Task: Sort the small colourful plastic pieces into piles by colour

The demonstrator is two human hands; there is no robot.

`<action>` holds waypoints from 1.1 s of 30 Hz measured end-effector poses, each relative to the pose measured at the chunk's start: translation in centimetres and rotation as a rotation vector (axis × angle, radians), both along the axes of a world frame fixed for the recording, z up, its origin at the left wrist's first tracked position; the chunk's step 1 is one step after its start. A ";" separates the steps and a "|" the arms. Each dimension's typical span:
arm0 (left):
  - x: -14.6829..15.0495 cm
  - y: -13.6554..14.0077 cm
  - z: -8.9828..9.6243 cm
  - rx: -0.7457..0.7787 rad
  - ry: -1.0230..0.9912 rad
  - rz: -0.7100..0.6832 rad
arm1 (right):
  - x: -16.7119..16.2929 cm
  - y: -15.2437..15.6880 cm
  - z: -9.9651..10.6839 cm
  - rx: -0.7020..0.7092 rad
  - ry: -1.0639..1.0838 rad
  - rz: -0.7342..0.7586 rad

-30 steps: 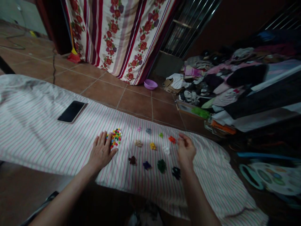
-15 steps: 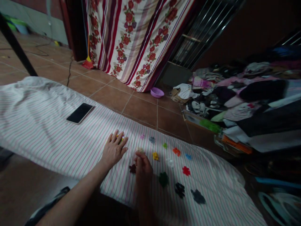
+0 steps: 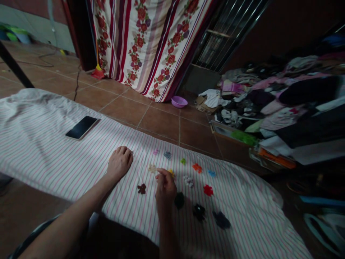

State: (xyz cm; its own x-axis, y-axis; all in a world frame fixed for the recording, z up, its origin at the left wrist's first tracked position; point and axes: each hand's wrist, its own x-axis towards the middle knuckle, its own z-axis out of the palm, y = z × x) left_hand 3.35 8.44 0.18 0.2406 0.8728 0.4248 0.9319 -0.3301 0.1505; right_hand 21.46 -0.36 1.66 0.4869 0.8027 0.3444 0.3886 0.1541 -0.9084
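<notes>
My left hand rests on the striped cloth with its fingers curled under. Whatever lies beneath them is hidden. To its right, my right hand hovers among small coloured piles, fingers bent in and index finger near the thumb; anything between them is too small to make out. Close to its fingertips lie a cream pile and a yellow pile, the latter partly covered. A brown pile sits to its left, a dark green pile to its right.
Further right are white, red, orange, blue and black piles. A phone lies on the cloth at left. Beyond the edge are a purple basin and heaped clothes.
My left hand has gone from spread fingers over bright small pieces to curled fingers, and those pieces no longer show. My right hand has shifted from the cream pile toward the yellow one.
</notes>
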 end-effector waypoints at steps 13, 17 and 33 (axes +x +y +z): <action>-1.1 -4.6 -0.7 0.192 -0.194 -0.036 | -0.3 -0.2 1.6 -0.005 0.300 -0.008; -1.9 -5.1 -1.1 0.192 -0.215 0.005 | -0.4 -0.3 1.5 -0.001 0.355 -0.009; -2.5 -3.7 -4.3 -0.016 -0.064 0.226 | -1.9 -0.5 1.8 -0.033 0.464 0.071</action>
State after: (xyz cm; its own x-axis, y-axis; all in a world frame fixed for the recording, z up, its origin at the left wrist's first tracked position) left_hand 0.86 4.71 -4.13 0.0113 0.9080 0.4188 0.9702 -0.1114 0.2154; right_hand 19.54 -0.81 3.44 0.5270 0.8463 0.0774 -0.0702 0.1341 -0.9885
